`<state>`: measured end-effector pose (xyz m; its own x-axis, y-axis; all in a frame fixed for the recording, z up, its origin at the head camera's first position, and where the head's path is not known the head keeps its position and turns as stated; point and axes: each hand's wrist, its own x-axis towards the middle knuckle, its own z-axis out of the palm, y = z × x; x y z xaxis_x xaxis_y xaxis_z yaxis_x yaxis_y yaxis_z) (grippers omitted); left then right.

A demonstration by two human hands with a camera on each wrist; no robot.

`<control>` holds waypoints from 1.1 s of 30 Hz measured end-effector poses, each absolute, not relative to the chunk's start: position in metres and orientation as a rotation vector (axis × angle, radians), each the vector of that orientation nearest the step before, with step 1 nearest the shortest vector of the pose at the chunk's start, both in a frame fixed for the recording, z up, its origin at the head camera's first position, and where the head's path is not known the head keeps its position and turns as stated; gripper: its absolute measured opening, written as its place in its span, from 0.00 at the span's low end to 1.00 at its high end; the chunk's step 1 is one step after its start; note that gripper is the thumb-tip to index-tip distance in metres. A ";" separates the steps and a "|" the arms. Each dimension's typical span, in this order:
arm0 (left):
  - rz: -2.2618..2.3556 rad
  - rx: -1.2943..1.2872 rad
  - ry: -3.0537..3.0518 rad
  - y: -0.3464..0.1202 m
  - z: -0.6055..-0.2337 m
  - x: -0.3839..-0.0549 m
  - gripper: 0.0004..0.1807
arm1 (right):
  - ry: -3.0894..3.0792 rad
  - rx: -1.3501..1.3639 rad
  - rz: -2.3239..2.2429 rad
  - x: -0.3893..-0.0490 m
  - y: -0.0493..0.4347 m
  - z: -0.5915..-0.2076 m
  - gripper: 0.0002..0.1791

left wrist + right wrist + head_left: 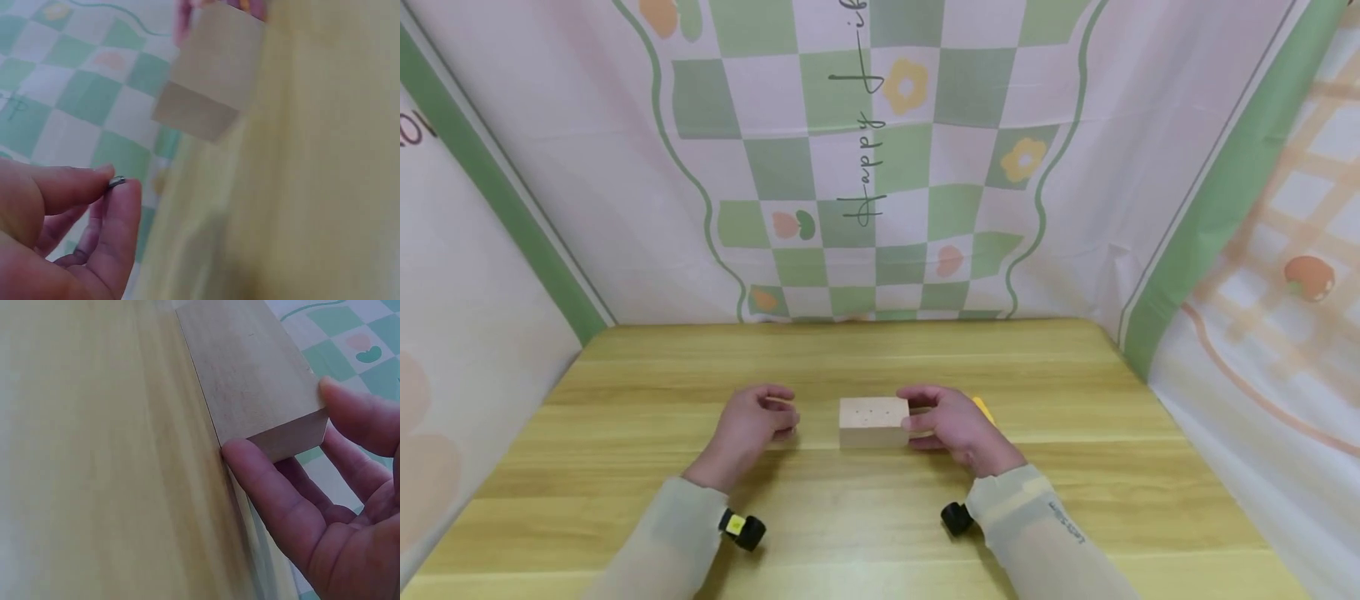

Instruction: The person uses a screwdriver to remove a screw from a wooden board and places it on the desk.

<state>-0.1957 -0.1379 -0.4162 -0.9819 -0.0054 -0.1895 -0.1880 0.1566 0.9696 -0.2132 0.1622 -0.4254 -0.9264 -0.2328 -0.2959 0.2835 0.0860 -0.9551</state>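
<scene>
A pale wooden block (874, 437) with several small dark dots on its top face stands near the middle of the table. At its right end, my right hand (955, 427) grips it between thumb and fingers; the right wrist view shows the fingertips on the block's (256, 369) edges. To the left and apart from the block is my left hand (751, 429). Its thumb and forefinger pinch a small shiny metal piece (117, 181), mostly covered by the fingertips, so its exact kind cannot be told.
A yellow thing (983, 409) lies just behind my right hand, mostly hidden by it. The wood-grain table (865, 542) ends at a patterned cloth (880, 167) at the back, with more cloth along both sides.
</scene>
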 end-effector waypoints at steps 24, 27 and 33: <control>1.602 -0.103 2.395 -0.116 -0.430 -0.177 0.08 | 1.982 0.097 -1.925 -0.244 0.155 -0.421 0.30; 1.568 -0.087 2.406 -0.113 -0.430 -0.177 0.09 | 1.979 0.106 -1.929 -0.246 0.155 -0.420 0.30; 1.503 -0.051 2.433 -0.109 -0.431 -0.178 0.09 | 1.974 0.105 -1.922 -0.246 0.155 -0.422 0.30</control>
<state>-0.1779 -0.1087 -0.4313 -0.9600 0.1165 -0.2546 -0.1755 0.4581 0.8714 -0.2460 0.1548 -0.4219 -0.9241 -0.2089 -0.3200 0.3142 0.0610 -0.9474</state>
